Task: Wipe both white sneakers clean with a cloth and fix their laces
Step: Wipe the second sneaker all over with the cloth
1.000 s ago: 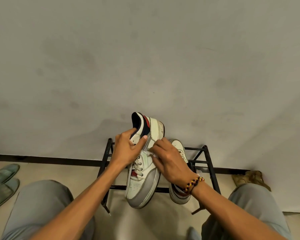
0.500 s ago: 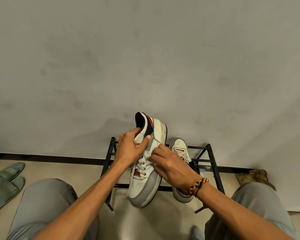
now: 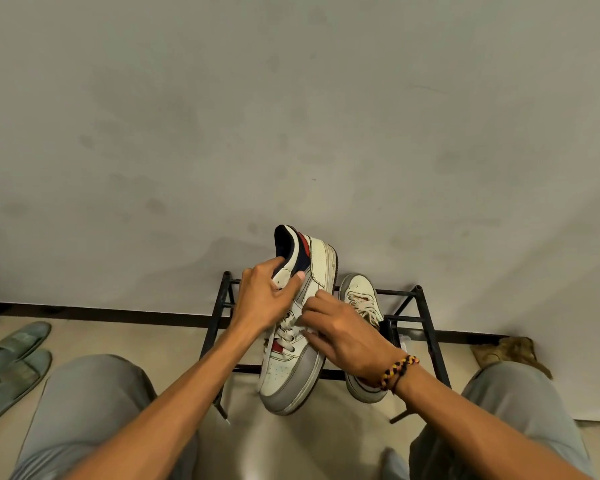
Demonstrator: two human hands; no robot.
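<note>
A white sneaker point(image 3: 293, 374) with a grey toe and a red and navy heel is held up, toe toward me, over the black shoe rack point(image 3: 426, 327). My left hand point(image 3: 262, 299) grips it at the collar, thumb on the outer side and fingers inside the opening. My right hand point(image 3: 340, 336), with a beaded bracelet at the wrist, has curled fingers at the laces point(image 3: 286, 329) near the tongue and seems to pinch one. The second white sneaker point(image 3: 361, 296) lies on the rack just behind, partly hidden by my right hand. No cloth is visible.
A grey wall rises behind the rack. Green slippers point(image 3: 13, 362) lie on the floor at the left. A brownish crumpled thing point(image 3: 510, 351) sits by the wall at the right. My grey-trousered knees point(image 3: 94, 403) flank the rack.
The held sneaker and both hands have stayed nearly in place. My right fingers shifted slightly along the laces, and the view drifted a little.
</note>
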